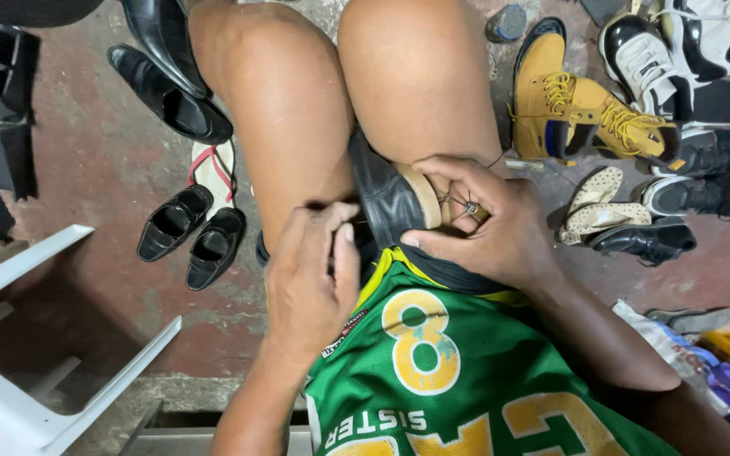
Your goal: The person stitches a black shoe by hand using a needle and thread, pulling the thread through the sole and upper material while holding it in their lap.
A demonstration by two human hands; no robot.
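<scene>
A black leather shoe [386,196] with a tan sole edge [426,196] is clamped between my bare knees, sole turned to the right. My right hand [492,224] wraps the shoe's sole side, fingers pinching a small metal needle or awl [470,207] with dark thread at the sole's edge. My left hand [310,274] rests against the shoe's left side, fingers curled; what it holds is hidden. A green jersey [458,371] with yellow print covers my lap.
Two small black shoes [192,235] and a red-strapped sandal [213,165] lie on the red floor at left, with black dress shoes [166,93] behind. Tan boots [580,105], sneakers [644,55] and a beige shoe [593,207] crowd the right. A white plastic chair [19,338] stands bottom left.
</scene>
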